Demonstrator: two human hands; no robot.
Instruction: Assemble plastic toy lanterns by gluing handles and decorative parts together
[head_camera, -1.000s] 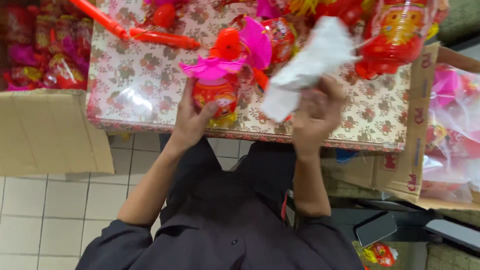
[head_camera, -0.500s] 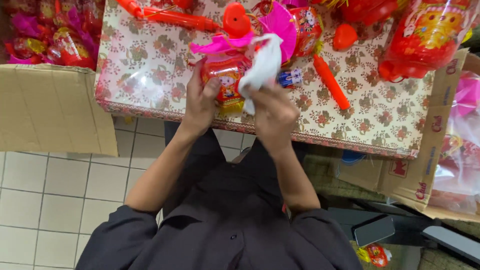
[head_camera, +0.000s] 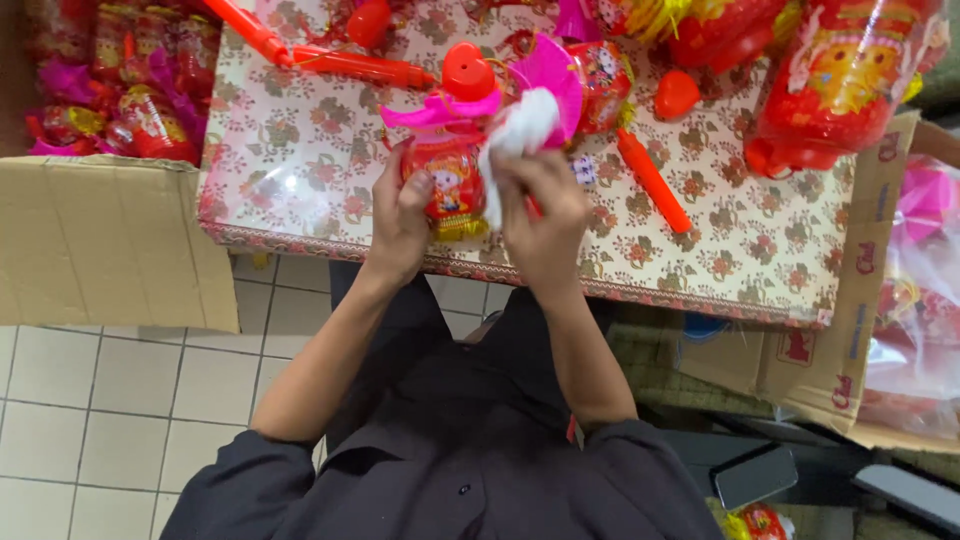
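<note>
At upper centre of the frame, wiping a small red-and-pink plastic lantern (head_camera: 447, 170).
Left hand (head_camera: 400, 215) grips it; right hand (head_camera: 540, 215) fingers clutch a crumpled white cloth (head_camera: 515, 135), which needs pressing across the lantern's face.

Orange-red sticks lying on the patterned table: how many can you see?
3. One long stick lies at the top left, a second angles above it, and a short one lies right of the hands. Others may be hidden.
</note>
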